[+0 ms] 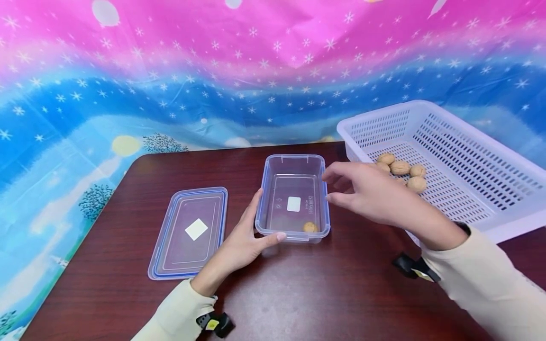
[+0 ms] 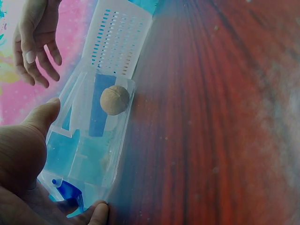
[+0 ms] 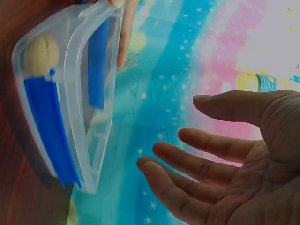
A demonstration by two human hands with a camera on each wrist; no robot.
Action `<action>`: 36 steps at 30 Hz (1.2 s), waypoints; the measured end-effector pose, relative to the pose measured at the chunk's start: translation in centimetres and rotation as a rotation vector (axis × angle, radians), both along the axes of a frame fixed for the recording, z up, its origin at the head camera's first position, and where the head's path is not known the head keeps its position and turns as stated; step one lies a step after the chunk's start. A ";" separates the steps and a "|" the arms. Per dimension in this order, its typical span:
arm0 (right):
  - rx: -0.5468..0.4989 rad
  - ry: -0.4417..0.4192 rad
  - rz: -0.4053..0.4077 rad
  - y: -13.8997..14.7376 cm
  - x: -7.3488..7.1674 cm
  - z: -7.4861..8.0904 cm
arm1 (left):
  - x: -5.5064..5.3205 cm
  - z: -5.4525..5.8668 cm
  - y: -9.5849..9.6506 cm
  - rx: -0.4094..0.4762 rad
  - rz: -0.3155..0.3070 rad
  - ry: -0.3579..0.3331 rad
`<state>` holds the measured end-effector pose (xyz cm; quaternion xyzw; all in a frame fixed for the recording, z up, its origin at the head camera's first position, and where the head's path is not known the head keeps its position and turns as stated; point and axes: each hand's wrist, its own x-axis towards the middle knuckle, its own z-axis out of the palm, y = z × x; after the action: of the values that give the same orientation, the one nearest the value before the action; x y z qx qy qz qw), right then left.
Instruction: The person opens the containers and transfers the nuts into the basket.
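A clear plastic food container (image 1: 273,222) stands on the table with one walnut (image 1: 310,227) in its near right corner. My left hand (image 1: 241,244) holds its near left corner, thumb at the front rim and fingers along the left side. My right hand (image 1: 367,192) hovers by the right rim, fingers apart and slightly bent, with nothing in them. In the right wrist view its palm (image 3: 243,187) is bare, and the walnut (image 3: 41,55) shows through the container wall. To the right, several walnuts (image 1: 400,167) lie in a white plastic basket (image 1: 452,208), partly hidden by the right hand.
Left of the container, a clear lid (image 1: 179,255) with a blue seal and a white square label lies flat on the dark wooden table (image 1: 298,293). Behind the table hangs a pink and blue snowflake cloth (image 1: 256,71). The basket's tall wall rises close beside the right forearm.
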<state>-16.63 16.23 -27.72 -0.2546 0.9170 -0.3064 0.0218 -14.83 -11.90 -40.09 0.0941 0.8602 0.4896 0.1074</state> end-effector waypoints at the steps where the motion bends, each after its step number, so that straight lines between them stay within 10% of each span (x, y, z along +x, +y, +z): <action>1: -0.001 0.004 0.008 -0.3 0.0 -0.1 | 0.0 0.0 0.0 0.002 -0.001 -0.001; 16: -0.042 -0.193 0.132 -3.7 -2.3 -3.5 | -0.1 0.0 0.0 0.023 -0.014 0.002; 36: 0.214 -0.327 0.205 -7.0 -4.4 -5.7 | -0.1 0.0 -0.1 0.006 -0.019 -0.001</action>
<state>-21.06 9.27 -33.45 -0.2895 0.8979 -0.2408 0.2280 -14.91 -12.02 -40.09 0.1023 0.8578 0.4911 0.1123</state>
